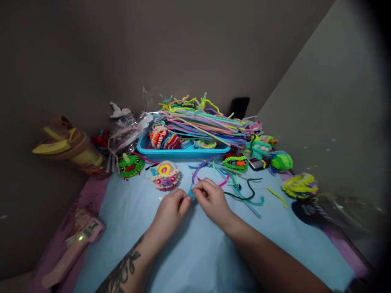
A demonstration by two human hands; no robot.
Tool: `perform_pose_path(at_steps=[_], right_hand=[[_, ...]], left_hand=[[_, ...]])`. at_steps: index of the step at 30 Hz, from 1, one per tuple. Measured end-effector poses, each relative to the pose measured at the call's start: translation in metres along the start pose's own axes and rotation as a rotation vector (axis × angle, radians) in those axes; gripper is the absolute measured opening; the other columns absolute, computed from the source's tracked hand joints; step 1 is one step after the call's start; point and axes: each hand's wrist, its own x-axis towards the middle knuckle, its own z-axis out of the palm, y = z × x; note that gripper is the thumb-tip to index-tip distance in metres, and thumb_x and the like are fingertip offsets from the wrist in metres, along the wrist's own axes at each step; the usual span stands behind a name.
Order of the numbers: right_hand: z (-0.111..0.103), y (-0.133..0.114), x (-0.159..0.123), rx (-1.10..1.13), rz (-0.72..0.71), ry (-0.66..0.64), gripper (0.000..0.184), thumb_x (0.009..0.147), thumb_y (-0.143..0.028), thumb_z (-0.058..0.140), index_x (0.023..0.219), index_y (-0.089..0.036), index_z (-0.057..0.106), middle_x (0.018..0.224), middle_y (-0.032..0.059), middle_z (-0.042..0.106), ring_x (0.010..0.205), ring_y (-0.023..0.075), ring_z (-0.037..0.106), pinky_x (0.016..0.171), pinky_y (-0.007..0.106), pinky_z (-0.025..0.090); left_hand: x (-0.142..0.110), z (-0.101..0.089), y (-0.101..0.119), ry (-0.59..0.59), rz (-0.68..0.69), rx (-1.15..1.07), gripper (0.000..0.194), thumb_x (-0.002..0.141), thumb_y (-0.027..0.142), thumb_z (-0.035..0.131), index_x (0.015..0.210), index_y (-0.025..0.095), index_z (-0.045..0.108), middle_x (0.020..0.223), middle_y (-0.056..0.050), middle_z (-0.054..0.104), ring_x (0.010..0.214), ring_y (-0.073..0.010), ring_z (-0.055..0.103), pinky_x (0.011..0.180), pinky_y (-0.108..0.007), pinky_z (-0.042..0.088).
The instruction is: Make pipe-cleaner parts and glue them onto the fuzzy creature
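Note:
My left hand (175,203) and my right hand (211,200) meet above the middle of the blue-covered table. Both are closed, pinching a light blue pipe cleaner (191,192) whose short stretch shows between the fingertips; the rest of it is hidden. Just beyond my right hand, a purple pipe cleaner (198,169) curves across the cloth. A round ornament (165,176) made of coiled pipe cleaners, pink, cream and yellow, sits beyond my left hand. Right of my right hand lie a dark green pipe cleaner (249,197) and several loose blue and teal ones.
A blue tray (183,153) at the back holds a heap of colourful pipe cleaners (198,122) and coiled pieces. A green coiled figure (131,165) and a lidded cup (73,148) stand left. A pink glue gun (76,244) with a green light lies front left. More coiled figures line the right.

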Motion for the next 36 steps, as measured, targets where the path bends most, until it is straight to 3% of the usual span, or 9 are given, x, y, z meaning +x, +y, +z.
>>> perform_pose_path(at_steps=[4, 8, 10, 13, 17, 25, 36], right_hand=[[0.003, 0.0, 0.0, -0.045, -0.049, 0.027, 0.015, 0.083, -0.014, 0.051, 0.07, -0.019, 0.056, 0.068, 0.001, 0.054, 0.068, 0.0149, 0.052, 0.061, 0.026, 0.04], [0.001, 0.002, 0.004, 0.039, 0.021, 0.015, 0.011, 0.082, -0.016, 0.055, 0.072, -0.018, 0.06, 0.068, 0.0009, 0.055, 0.063, 0.0133, 0.052, 0.058, 0.025, 0.042], [-0.003, 0.002, 0.006, 0.133, 0.032, -0.016, 0.01, 0.08, -0.017, 0.057, 0.086, -0.018, 0.064, 0.078, 0.0032, 0.058, 0.066, 0.0133, 0.054, 0.056, 0.024, 0.044], [-0.01, 0.003, 0.008, 0.192, -0.05, -0.074, 0.027, 0.08, -0.017, 0.056, 0.106, -0.02, 0.063, 0.098, 0.0074, 0.059, 0.075, 0.0145, 0.057, 0.057, 0.025, 0.048], [-0.014, 0.003, 0.007, 0.144, -0.117, -0.097, 0.02, 0.081, -0.017, 0.056, 0.098, -0.021, 0.066, 0.098, 0.0076, 0.059, 0.079, 0.0155, 0.058, 0.058, 0.025, 0.048], [-0.01, 0.003, 0.006, 0.118, -0.02, -0.069, 0.008, 0.076, -0.015, 0.061, 0.083, -0.019, 0.062, 0.084, 0.0037, 0.059, 0.063, 0.0119, 0.053, 0.054, 0.024, 0.043], [-0.007, 0.004, 0.004, 0.032, -0.05, -0.047, 0.006, 0.077, -0.014, 0.057, 0.077, -0.02, 0.057, 0.075, 0.001, 0.055, 0.069, 0.0148, 0.054, 0.062, 0.026, 0.043]], left_hand=[[-0.001, 0.003, 0.0, 0.031, -0.051, -0.064, 0.026, 0.085, 0.031, 0.045, 0.062, 0.019, 0.044, 0.058, 0.004, 0.044, 0.056, -0.0123, 0.042, 0.054, -0.024, 0.029], [-0.001, 0.002, 0.0, 0.034, -0.089, -0.141, 0.028, 0.083, 0.034, 0.045, 0.061, 0.019, 0.042, 0.056, 0.004, 0.041, 0.055, -0.0121, 0.04, 0.052, -0.023, 0.028], [0.0, 0.001, 0.0, 0.019, -0.106, -0.19, 0.028, 0.083, 0.036, 0.045, 0.061, 0.019, 0.042, 0.056, 0.004, 0.04, 0.055, -0.0118, 0.039, 0.052, -0.023, 0.028], [0.0, -0.001, 0.0, -0.003, -0.111, -0.229, 0.028, 0.083, 0.036, 0.045, 0.061, 0.019, 0.041, 0.057, 0.005, 0.039, 0.054, -0.0114, 0.038, 0.051, -0.023, 0.028], [0.0, -0.001, 0.0, 0.003, -0.083, -0.182, 0.027, 0.083, 0.034, 0.045, 0.061, 0.019, 0.043, 0.057, 0.004, 0.041, 0.054, -0.0115, 0.039, 0.051, -0.023, 0.028], [-0.003, -0.003, 0.002, 0.084, 0.027, 0.028, 0.025, 0.086, 0.03, 0.046, 0.064, 0.019, 0.048, 0.063, 0.001, 0.049, 0.06, -0.0135, 0.048, 0.055, -0.024, 0.033], [-0.004, -0.001, 0.002, 0.094, 0.114, 0.37, 0.019, 0.087, 0.023, 0.046, 0.07, 0.019, 0.054, 0.07, -0.002, 0.055, 0.066, -0.0159, 0.054, 0.059, -0.025, 0.037]])
